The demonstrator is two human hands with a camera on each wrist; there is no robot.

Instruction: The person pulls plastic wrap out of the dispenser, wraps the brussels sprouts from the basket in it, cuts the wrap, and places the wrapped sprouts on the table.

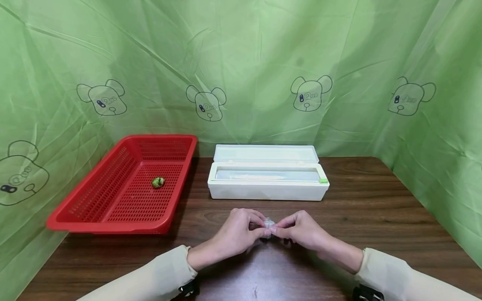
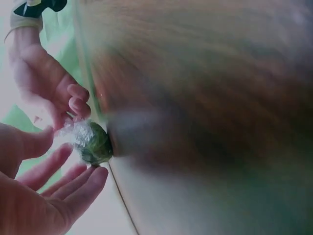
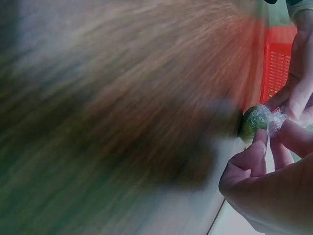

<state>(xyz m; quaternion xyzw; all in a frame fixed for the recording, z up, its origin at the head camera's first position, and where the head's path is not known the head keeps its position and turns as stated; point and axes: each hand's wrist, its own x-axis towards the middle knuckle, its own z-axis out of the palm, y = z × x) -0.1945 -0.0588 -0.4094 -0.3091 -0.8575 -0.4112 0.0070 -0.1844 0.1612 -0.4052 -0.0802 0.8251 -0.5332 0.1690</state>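
Just above the table, a small round green vegetable (image 2: 100,147) sits inside clear cling film (image 1: 269,223). In the right wrist view the film (image 3: 277,122) is gathered into a crinkled tuft on one side of the green ball (image 3: 249,126). My left hand (image 1: 235,232) pinches the gathered film between thumb and fingers from the left. From the right, my right hand (image 1: 304,230) pinches the same tuft, and the thumbs of both hands nearly meet there. Mostly hidden by film and fingers in the head view, the vegetable shows clearly in both wrist views.
Behind my hands stands a white cling film dispenser (image 1: 263,192) with its lid (image 1: 265,153) raised and a green cutter slider (image 1: 323,180) at its right end. To the left, a red basket (image 1: 175,209) holds one small green vegetable (image 1: 158,182). Green curtains (image 1: 260,62) surround the wooden table (image 1: 376,200).
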